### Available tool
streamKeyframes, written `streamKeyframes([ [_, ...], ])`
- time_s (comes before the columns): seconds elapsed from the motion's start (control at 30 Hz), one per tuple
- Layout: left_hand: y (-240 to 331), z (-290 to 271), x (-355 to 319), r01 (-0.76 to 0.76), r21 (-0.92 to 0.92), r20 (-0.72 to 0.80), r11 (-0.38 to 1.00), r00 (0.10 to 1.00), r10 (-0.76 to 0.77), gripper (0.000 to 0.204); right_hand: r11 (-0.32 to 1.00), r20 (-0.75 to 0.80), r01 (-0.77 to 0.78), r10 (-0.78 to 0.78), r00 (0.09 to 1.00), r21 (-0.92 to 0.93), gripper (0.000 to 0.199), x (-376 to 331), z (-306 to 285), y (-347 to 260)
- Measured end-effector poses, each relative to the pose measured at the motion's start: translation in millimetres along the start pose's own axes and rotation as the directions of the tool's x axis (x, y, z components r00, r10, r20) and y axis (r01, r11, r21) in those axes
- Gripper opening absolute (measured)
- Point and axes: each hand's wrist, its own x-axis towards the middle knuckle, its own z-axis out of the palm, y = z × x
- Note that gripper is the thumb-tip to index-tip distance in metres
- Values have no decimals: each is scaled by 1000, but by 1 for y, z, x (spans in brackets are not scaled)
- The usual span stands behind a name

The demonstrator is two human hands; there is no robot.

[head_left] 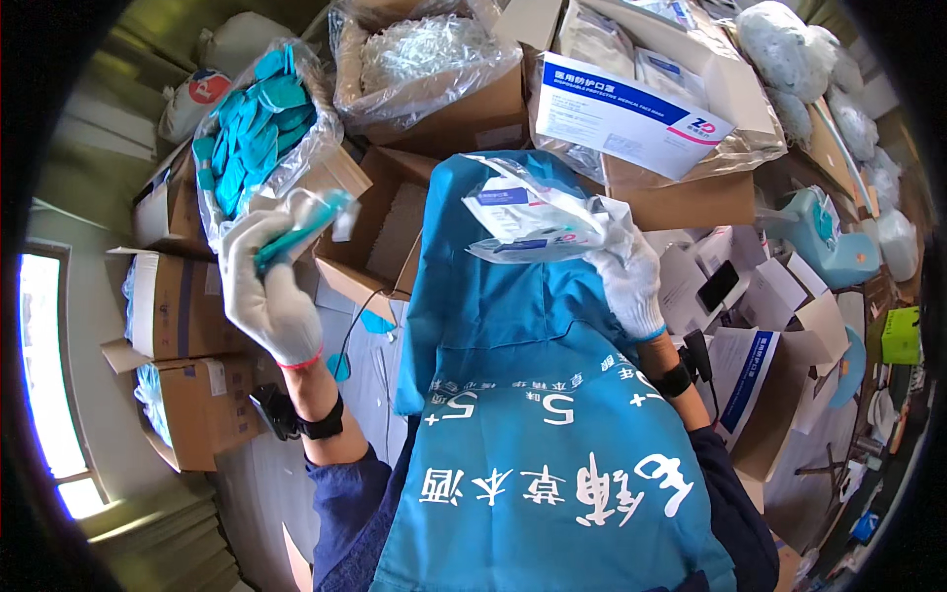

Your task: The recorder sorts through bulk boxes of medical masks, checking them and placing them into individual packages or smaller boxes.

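Above a blue apron (513, 326), the gloved left hand (264, 286) grips a teal packet (301, 229) while the right hand (621, 271) clutches clear sealed pouches (528, 219).

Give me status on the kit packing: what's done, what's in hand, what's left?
Done: nothing finished shows clearly. In hand: the left hand grips a teal packet, and the right hand holds an open clear bag with white packets inside, over the blue apron. Left: plenty, judging by the full bag of teal packets and the box of white parts.
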Motion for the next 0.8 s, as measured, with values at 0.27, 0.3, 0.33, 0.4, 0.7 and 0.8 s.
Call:
streamKeyframes([
  [0.27, 20, 60, -10, 138, -164, 665, 977, 747, 6, 13, 990, 23, 62, -65, 998, 130, 17, 6, 6, 12],
  [0.3, 19, 67, -13, 77, -173, 681, 982, 730, 63, 13, 990, 31, 64, -68, 997, 128, 17, 8, 6, 10],
  [0.33, 17, 75, -15, 42, -224, 697, 974, 705, 130, 16, 993, 33, 120, -120, 992, 11, 16, 7, 6, 7],
  [0.4, 29, 79, -18, 64, -201, 720, 977, 686, 104, 21, 979, 34, 173, -171, 985, -111, 15, 5, 5, -2],
  [0.7, 8, 89, -49, -244, -22, 621, 969, 757, 205, 21, 919, 183, 311, -271, 945, -242, 29, 3, 5, -29],
  [0.8, 36, 80, -26, -38, -81, 514, 996, 854, 74, 16, 867, 122, 368, -348, 930, -334, 32, 10, -17, -23],
])
